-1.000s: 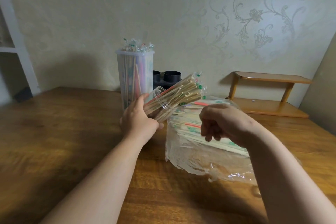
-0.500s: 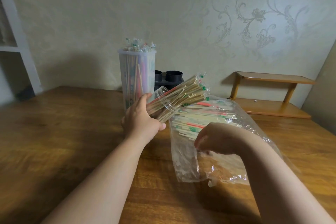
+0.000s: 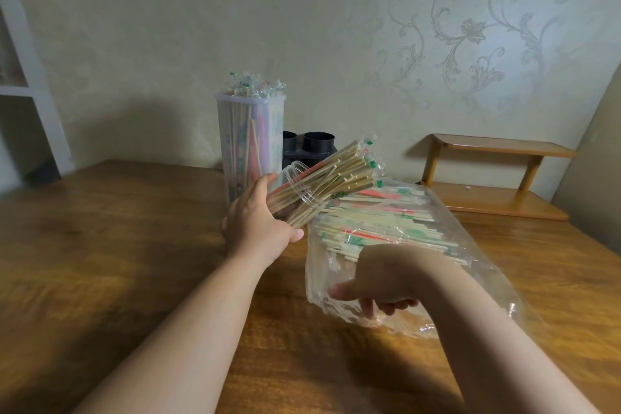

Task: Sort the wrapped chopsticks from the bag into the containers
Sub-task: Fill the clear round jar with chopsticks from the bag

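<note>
I see the clear jar (image 3: 297, 180) of wrapped chopsticks (image 3: 339, 175) tilted toward two o'clock, the stocked bag (image 3: 487, 262) at its four o'clock.

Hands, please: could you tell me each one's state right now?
Left hand: grips the tilted clear jar.
Right hand: curled at the bag; grip cannot be told.
</note>
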Available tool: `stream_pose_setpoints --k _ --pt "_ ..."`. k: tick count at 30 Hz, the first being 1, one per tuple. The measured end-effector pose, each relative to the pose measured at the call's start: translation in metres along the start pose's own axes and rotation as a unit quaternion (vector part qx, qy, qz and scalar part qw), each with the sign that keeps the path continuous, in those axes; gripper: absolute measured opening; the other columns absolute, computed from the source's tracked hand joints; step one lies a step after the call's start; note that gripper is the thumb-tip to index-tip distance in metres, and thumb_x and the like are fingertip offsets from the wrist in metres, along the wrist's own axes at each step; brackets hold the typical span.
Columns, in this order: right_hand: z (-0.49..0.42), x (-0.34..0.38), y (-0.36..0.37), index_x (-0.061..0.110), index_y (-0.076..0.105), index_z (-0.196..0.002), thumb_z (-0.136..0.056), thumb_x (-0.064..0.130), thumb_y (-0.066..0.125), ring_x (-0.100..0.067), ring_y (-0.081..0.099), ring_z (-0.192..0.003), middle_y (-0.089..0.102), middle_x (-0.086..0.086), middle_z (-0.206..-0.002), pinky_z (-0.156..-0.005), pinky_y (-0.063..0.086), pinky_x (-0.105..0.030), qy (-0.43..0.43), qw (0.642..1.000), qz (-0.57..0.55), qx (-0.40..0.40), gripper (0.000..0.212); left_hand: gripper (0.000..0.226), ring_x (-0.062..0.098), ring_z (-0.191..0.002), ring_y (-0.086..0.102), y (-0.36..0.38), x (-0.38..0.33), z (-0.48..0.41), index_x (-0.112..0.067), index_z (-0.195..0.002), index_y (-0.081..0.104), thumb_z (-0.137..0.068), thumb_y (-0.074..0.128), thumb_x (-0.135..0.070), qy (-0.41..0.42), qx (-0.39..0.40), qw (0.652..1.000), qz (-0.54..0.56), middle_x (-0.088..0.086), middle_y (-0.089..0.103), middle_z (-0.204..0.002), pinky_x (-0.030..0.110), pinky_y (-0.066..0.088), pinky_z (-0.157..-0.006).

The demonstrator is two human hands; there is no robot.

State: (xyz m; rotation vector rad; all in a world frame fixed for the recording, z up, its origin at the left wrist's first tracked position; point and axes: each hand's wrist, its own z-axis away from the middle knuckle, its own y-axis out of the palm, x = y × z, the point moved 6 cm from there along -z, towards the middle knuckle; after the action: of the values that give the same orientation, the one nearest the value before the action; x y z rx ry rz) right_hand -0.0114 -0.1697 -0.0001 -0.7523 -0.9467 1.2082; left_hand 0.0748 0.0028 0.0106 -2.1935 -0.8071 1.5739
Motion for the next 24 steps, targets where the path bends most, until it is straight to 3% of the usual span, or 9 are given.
stream_pose_setpoints --k 4,8,10,12,14,15,17,22,24 --pt "-0.001 0.005 -0.001 0.016 0.076 -0.082 -0.102 0.041 0.042 -0.01 0.04 -0.038 0.052 0.005 -0.047 -0.051 0.038 -0.024 -0.02 0.998 -0.066 0.01 0.047 0.1 0.024 -0.138 0.035 0.0 0.001 -0.001 -0.043 -0.143 0.033 -0.064 0.09 -0.025 -0.001 0.001 1.0 0.002 -0.01 0.039 -0.151 0.053 0.034 -0.112" --pt "-0.005 -0.001 -0.001 0.005 0.06 -0.107 -0.103 0.044 0.035 -0.013 0.042 -0.049 0.058 -0.004 -0.065 -0.05 0.037 -0.024 -0.014 0.998 -0.056 0.004 0.046 0.1 0.024 -0.137 0.035 0.001 0.001 -0.002 -0.043 -0.143 0.033 -0.063 0.091 -0.025 0.001 0.0 1.0 0.01 -0.01 0.04 -0.151 0.053 0.035 -0.112" --pt "-0.009 -0.001 0.001 0.005 0.051 -0.119 -0.103 0.036 0.042 -0.015 0.05 -0.055 0.068 -0.012 -0.077 -0.055 0.044 -0.027 -0.018 0.999 -0.03 -0.008 0.036 0.1 0.024 -0.137 0.036 0.001 0.001 -0.002 -0.043 -0.143 0.034 -0.063 0.091 -0.024 0.003 0.0 1.0 0.01 -0.01 0.041 -0.15 0.053 0.035 -0.111" --pt "-0.016 -0.001 0.0 0.006 0.037 -0.14 -0.101 0.028 0.047 -0.022 0.059 -0.083 0.067 -0.022 -0.114 -0.077 0.048 -0.034 -0.015 0.999 -0.019 -0.047 0.046 0.1 0.024 -0.137 0.036 0.001 0.001 -0.002 -0.043 -0.143 0.034 -0.063 0.091 -0.024 0.002 -0.001 1.0 0.009 -0.01 0.041 -0.15 0.052 0.035 -0.111" --pt "-0.022 -0.002 -0.002 0.009 0.017 -0.155 -0.101 0.034 0.048 -0.031 0.049 -0.124 0.045 -0.019 -0.148 -0.103 0.039 -0.041 -0.004 0.996 -0.022 -0.081 0.066 0.1 0.024 -0.136 0.037 0.001 0.002 -0.002 -0.043 -0.142 0.035 -0.061 0.091 -0.025 0.001 -0.005 1.0 0.009 -0.011 0.042 -0.149 0.052 0.036 -0.11" --pt "-0.023 -0.002 -0.002 0.012 0.013 -0.156 -0.101 0.036 0.049 -0.034 0.04 -0.136 0.033 -0.017 -0.156 -0.111 0.034 -0.044 0.003 0.995 -0.014 -0.094 0.07 0.101 0.023 -0.134 0.039 0.0 0.002 -0.002 -0.043 -0.141 0.036 -0.059 0.092 -0.025 0.002 -0.008 1.0 0.01 -0.012 0.044 -0.148 0.051 0.037 -0.11" --pt "-0.025 -0.007 -0.001 0.013 0.014 -0.156 -0.098 0.031 0.052 -0.04 0.029 -0.142 0.022 -0.016 -0.159 -0.113 0.032 -0.048 0.035 0.994 0.019 -0.102 0.072 0.102 0.022 -0.133 0.04 0.0 0.002 -0.002 -0.043 -0.141 0.037 -0.057 0.092 -0.025 0.003 -0.012 1.0 0.013 -0.013 0.045 -0.146 0.05 0.037 -0.109" --pt "-0.026 -0.019 -0.008 0.011 0.044 -0.136 -0.091 0.011 0.051 -0.039 0.043 -0.129 0.043 -0.014 -0.138 -0.102 0.043 -0.046 0.067 0.984 0.086 -0.141 0.046 0.102 0.022 -0.134 0.04 0.001 0.003 -0.002 -0.044 -0.141 0.036 -0.058 0.092 -0.023 0.001 -0.013 1.0 0.016 -0.013 0.045 -0.147 0.051 0.037 -0.11" --pt "-0.03 -0.019 -0.012 0.01 0.057 -0.113 -0.088 0.008 0.054 -0.033 0.055 -0.117 0.055 -0.012 -0.127 -0.093 0.048 -0.037 0.052 0.979 0.085 -0.175 0.025 0.102 0.023 -0.134 0.04 0.001 0.003 -0.002 -0.043 -0.141 0.036 -0.058 0.092 -0.023 0.001 -0.012 1.0 0.016 -0.012 0.045 -0.147 0.052 0.037 -0.109"
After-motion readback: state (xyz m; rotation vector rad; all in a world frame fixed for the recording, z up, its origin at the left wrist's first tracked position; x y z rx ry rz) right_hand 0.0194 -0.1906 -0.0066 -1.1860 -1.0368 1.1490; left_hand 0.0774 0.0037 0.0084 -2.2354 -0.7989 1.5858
